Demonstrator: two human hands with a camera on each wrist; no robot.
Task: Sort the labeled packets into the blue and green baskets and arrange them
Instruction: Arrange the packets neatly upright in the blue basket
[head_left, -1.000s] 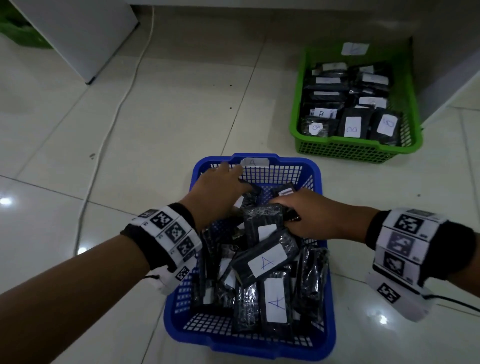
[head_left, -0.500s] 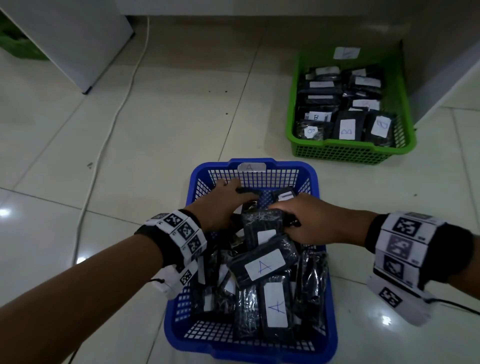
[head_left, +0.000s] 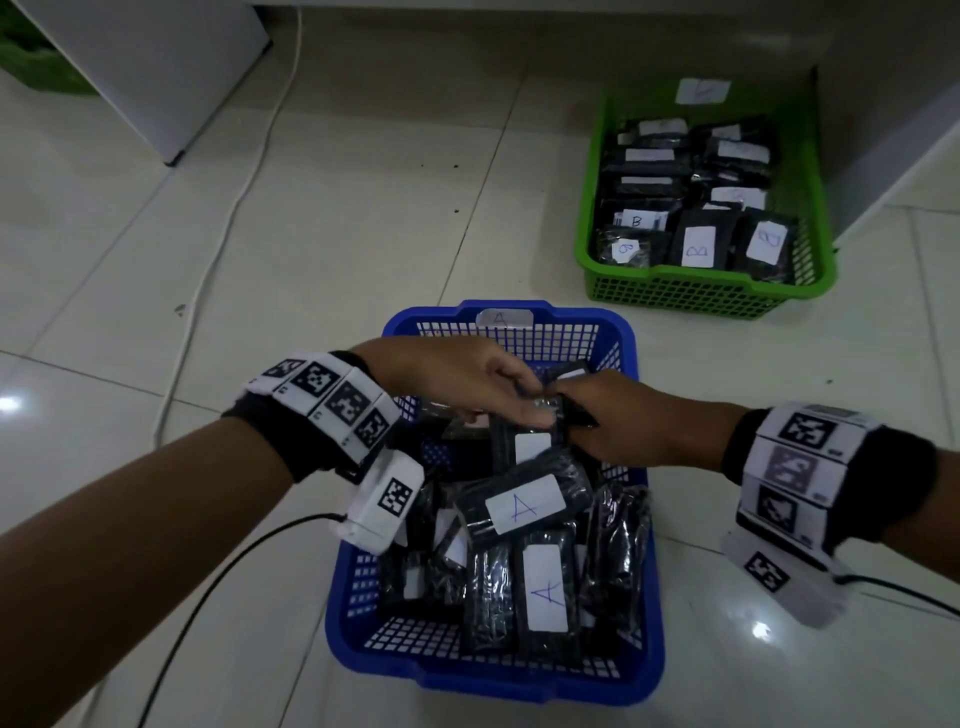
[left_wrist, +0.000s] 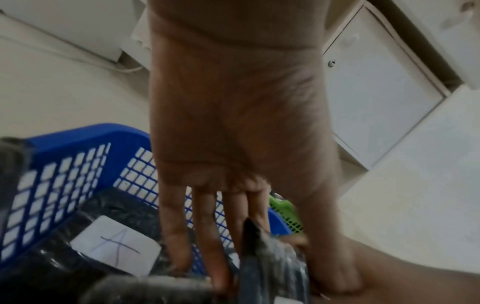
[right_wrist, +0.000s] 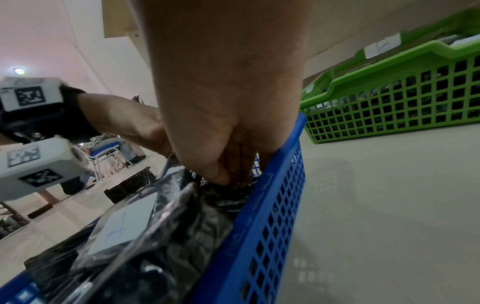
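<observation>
Your left hand (head_left: 457, 379) and your right hand (head_left: 623, 421) meet over the far half of the blue basket (head_left: 644, 613), which sits on the tiled floor (head_left: 363, 218) right in front of you; between them is a black packet (head_left: 558, 408) standing on edge. Your left hand holds it, thumb on one side and fingers (left_wrist: 207, 236) stretched down the other, as the left wrist view shows; your right hand has its fingers (right_wrist: 239, 164) curled down against the same packet at the basket's right wall, gripping its dark wrapping as far as the right wrist view lets you see.

The blue basket is heaped with black packets lying at loose angles; one with a white label marked A (head_left: 524, 506) lies slanted across the top of the pile, just below your hands, and another A packet (head_left: 545, 587) lies lengthwise nearer to you; a tag marked A (head_left: 498, 318) is fixed to the basket's far rim.

The green basket (head_left: 706, 291) stands well apart, farther away and to the right, against a pale cabinet (head_left: 883, 114); its packets lie in neater rows, several with labels marked B (head_left: 696, 249). A white cable (head_left: 244, 171) runs across the floor on the left.
</observation>
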